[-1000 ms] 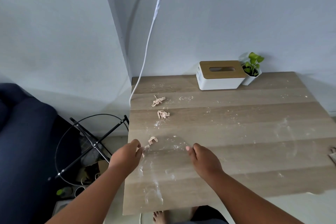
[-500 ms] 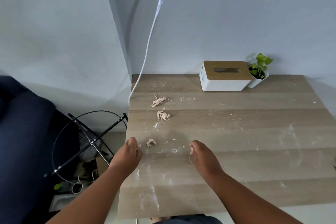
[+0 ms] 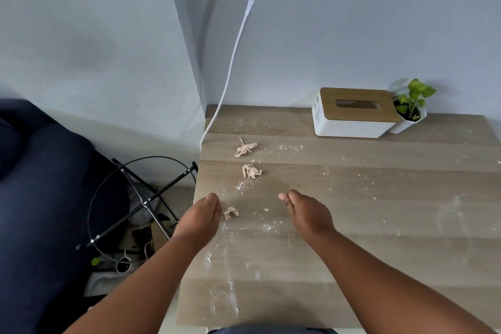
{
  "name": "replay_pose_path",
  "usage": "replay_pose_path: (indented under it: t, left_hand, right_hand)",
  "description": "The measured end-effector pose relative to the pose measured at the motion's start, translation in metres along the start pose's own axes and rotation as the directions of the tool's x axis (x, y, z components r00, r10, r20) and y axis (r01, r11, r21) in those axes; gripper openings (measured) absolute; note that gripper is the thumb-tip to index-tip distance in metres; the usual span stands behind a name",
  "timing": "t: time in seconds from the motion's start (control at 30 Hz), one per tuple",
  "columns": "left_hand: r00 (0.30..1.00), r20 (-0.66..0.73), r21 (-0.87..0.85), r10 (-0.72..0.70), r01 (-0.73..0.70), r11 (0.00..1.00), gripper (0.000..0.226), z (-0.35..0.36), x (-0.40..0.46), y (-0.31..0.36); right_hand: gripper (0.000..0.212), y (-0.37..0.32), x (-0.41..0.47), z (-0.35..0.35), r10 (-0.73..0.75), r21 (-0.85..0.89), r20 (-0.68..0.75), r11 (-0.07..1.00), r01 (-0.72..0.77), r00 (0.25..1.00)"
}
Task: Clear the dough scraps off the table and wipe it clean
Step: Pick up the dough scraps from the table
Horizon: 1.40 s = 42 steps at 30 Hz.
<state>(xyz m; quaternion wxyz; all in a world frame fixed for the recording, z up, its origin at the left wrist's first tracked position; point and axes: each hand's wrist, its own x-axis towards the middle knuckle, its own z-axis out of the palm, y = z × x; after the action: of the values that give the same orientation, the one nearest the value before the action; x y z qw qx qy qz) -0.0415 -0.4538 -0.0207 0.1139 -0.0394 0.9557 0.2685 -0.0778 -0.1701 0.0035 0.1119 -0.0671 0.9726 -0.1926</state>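
Three scraps (image 3: pixel 231 213) (image 3: pixel 251 171) (image 3: pixel 244 148) lie along the table's (image 3: pixel 379 266) left side, nearest just beside the left hand (image 3: pixel 202 215), both hands' (image 3: pixel 309 214) fingers seemingly loosely curled, empty; box (image 3: pixel 352 114), plant (image 3: pixel 412 102), cord (image 3: pixel 235 49) behind.

You will find no readable text, label, brand, number or sign anywhere in this view. The white tissue box (image 3: pixel 352 114) with a wooden lid, at about two o'clock on the table (image 3: pixel 379 225), shows faint dark marks on its left end, too small to make out.
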Motion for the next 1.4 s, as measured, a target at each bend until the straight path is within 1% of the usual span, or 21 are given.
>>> replay_pose_path:
  t: [0.07, 0.17, 0.27, 0.33, 0.43, 0.53, 0.63, 0.73, 0.8, 0.83, 0.93, 1.0, 1.07, 1.13, 1.23, 1.33, 1.4]
  left_hand:
    - [0.999, 0.038, 0.024, 0.019, -0.020, 1.000, 0.025, 0.004, 0.002, 0.003]
    - [0.997, 0.066, 0.081, 0.042, -0.048, 0.996, 0.034, 0.012, 0.003, 0.003]
    - [0.995, 0.075, 0.165, 0.059, -0.071, 0.984, 0.031, 0.020, 0.003, 0.003]
    - [0.996, 0.068, 0.178, 0.057, -0.069, 0.982, 0.027, 0.022, 0.004, 0.004]
    - [0.995, 0.074, 0.211, 0.064, -0.079, 0.974, 0.022, 0.020, 0.006, 0.007]
    - [0.996, 0.079, 0.139, 0.051, -0.061, 0.988, 0.017, 0.016, 0.008, 0.009]
    - [0.998, 0.059, 0.038, -0.023, 0.021, 0.999, 0.012, 0.009, 0.013, 0.008]
    - [0.998, 0.046, 0.014, -0.043, 0.042, 0.999, 0.001, 0.001, 0.022, 0.004]
    - [0.999, 0.040, 0.016, -0.029, 0.028, 0.999, 0.011, -0.006, 0.032, 0.004]
    - [0.999, 0.040, 0.025, -0.033, 0.032, 0.999, 0.014, -0.010, 0.039, 0.004]
    - [0.999, 0.026, 0.042, -0.043, 0.042, 0.998, 0.013, -0.022, 0.059, 0.007]
    - [0.999, 0.020, 0.033, -0.027, 0.026, 0.999, 0.012, -0.031, 0.072, 0.011]
    - [1.000, 0.022, 0.016, 0.013, -0.013, 1.000, 0.012, -0.037, 0.086, 0.016]
    - [0.999, 0.010, 0.029, 0.046, -0.047, 0.999, 0.014, -0.043, 0.101, 0.021]
    - [0.997, -0.030, 0.065, 0.076, -0.074, 0.995, 0.024, -0.047, 0.127, 0.028]
    - [0.991, -0.029, 0.107, 0.134, -0.130, 0.986, 0.022, -0.045, 0.151, 0.033]
    - [0.987, -0.021, 0.124, 0.162, -0.158, 0.980, 0.027, -0.040, 0.164, 0.037]
  right_hand:
    - [0.047, -0.004, 0.006, 0.002, 0.016, -0.073, 0.018, 0.997, -0.015, 1.000]
    - [0.056, -0.009, 0.014, 0.005, 0.010, -0.078, 0.030, 0.997, -0.007, 0.999]
    - [0.055, -0.013, 0.025, 0.007, -0.020, -0.072, 0.057, 0.997, 0.024, 0.998]
    - [0.052, -0.015, 0.033, 0.009, -0.041, -0.069, 0.068, 0.997, 0.046, 0.997]
    - [0.046, -0.016, 0.047, 0.010, -0.052, -0.013, 0.089, 0.998, 0.053, 0.995]
    - [0.038, -0.016, 0.059, 0.010, -0.092, 0.024, 0.082, 0.996, 0.091, 0.992]
    - [0.032, -0.019, 0.069, 0.011, -0.178, 0.021, 0.022, 0.984, 0.177, 0.984]
    - [0.022, -0.022, 0.081, 0.014, -0.212, 0.019, 0.020, 0.977, 0.212, 0.977]
    - [0.013, -0.024, 0.088, 0.014, -0.213, 0.041, 0.047, 0.977, 0.211, 0.976]
    - [0.013, -0.024, 0.091, 0.015, -0.217, 0.061, 0.060, 0.975, 0.213, 0.974]
    - [0.017, -0.028, 0.101, 0.014, -0.263, 0.115, 0.052, 0.960, 0.256, 0.963]
    - [0.022, -0.033, 0.106, 0.015, -0.293, 0.075, 0.035, 0.954, 0.290, 0.955]
    - [0.029, -0.035, 0.110, 0.017, -0.297, -0.004, 0.018, 0.955, 0.297, 0.955]
    - [0.029, -0.035, 0.113, 0.019, -0.292, -0.053, -0.013, 0.955, 0.291, 0.956]
    - [0.036, -0.037, 0.117, 0.020, -0.293, -0.042, -0.052, 0.956, 0.291, 0.955]
    - [0.026, -0.037, 0.122, 0.025, -0.311, -0.046, -0.041, 0.950, 0.310, 0.949]
    - [0.027, -0.035, 0.125, 0.029, -0.313, -0.054, -0.033, 0.949, 0.311, 0.949]
